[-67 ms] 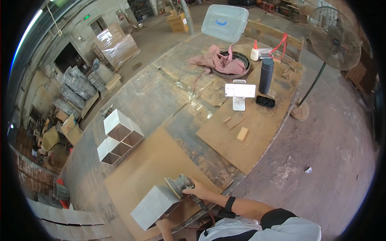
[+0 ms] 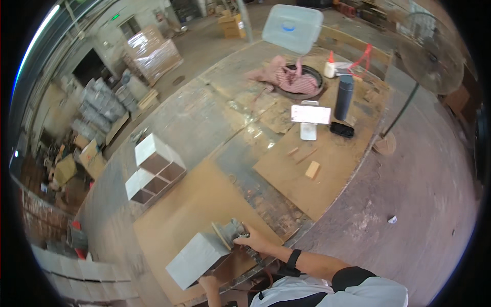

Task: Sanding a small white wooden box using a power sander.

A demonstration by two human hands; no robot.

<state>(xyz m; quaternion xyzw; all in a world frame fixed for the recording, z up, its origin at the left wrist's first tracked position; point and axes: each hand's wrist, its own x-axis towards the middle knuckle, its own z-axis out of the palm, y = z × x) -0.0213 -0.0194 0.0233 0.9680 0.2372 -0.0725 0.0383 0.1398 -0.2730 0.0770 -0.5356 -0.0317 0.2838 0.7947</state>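
Phone (image 2: 310,114) on its stand, up past the work, has a lit white screen w/ tiny marks, too small to read. Green lit sign (image 2: 115,17) on the far wall is too blurry to read too. The white box (image 2: 198,260) is on the brown board (image 2: 176,202), at the near part of the table, close to the person. Its long way runs from lower L to upper R, w/ a pale flat side facing up. The R hand (image 2: 249,239) is curled tight round a gray power tool (image 2: 236,228); the tool's round pad (image 2: 221,235) is right at the box's upper R end, can't tell how hard it's pushing. R arm comes in from lower R, reaching up & L, w/ a black band (image 2: 293,260) near the wrist. L hand (image 2: 208,283) touches the box's near edge, arm coming up from the bottom; fingers are partly hid, so can't tell how far open it is.
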